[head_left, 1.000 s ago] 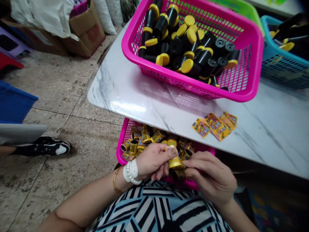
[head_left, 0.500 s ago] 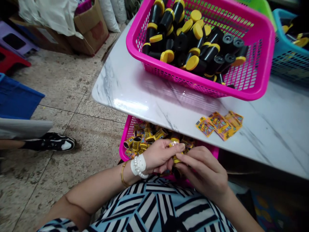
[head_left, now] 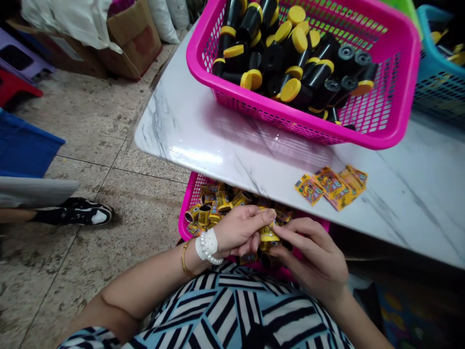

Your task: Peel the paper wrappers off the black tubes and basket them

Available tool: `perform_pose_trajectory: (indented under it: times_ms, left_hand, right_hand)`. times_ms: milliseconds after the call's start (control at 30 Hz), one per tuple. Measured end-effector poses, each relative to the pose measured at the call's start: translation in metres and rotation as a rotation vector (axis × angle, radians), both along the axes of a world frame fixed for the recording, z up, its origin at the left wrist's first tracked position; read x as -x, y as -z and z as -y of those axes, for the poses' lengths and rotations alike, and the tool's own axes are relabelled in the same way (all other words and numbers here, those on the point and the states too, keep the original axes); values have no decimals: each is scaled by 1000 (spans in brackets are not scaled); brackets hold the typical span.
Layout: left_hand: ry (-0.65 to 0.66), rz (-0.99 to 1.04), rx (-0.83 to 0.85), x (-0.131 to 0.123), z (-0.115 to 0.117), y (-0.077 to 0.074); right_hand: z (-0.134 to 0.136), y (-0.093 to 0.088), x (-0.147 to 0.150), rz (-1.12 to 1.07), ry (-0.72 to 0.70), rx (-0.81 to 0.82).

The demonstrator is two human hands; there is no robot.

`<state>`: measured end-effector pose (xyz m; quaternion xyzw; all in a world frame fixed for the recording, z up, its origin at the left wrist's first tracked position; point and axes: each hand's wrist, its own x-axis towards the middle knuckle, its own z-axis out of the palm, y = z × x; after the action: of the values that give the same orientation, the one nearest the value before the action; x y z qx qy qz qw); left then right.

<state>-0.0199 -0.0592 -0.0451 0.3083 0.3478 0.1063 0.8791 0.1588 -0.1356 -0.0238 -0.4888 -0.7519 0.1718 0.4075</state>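
Over my lap, my left hand (head_left: 240,230) and my right hand (head_left: 314,259) both pinch one small black tube with a yellow label (head_left: 269,236). The fingers of both are closed round it. Just behind them a pink basket (head_left: 189,203) sits under the table edge, full of labelled tubes (head_left: 214,203). On the marble table (head_left: 225,150) lies a small fan of yellow stickers (head_left: 332,186). A bigger pink basket (head_left: 290,118) on the table holds several bare black tubes with yellow caps (head_left: 290,89).
A blue basket (head_left: 436,97) stands at the table's far right. On the floor to the left are another person's black shoe (head_left: 85,213), a blue bin (head_left: 25,150), a red stool and cardboard boxes (head_left: 131,43).
My hands have drawn closer together round the tube and shifted a little up towards the lower basket. The view has tilted slightly.
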Motion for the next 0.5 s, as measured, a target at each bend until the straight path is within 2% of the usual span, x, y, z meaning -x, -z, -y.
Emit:
perform_pose_trajectory:
  times_ms: [200,367,500]
  left_hand:
    - [67,43,33,-1,5,6]
    - [33,64,-6,3,4,4]
    - [-10,120,121,4,6,8]
  right_hand:
    - [8,8,6,-70,12,-21]
    - [5,8,6,-50,57,4]
    - [-1,10,5,-119,6,53]
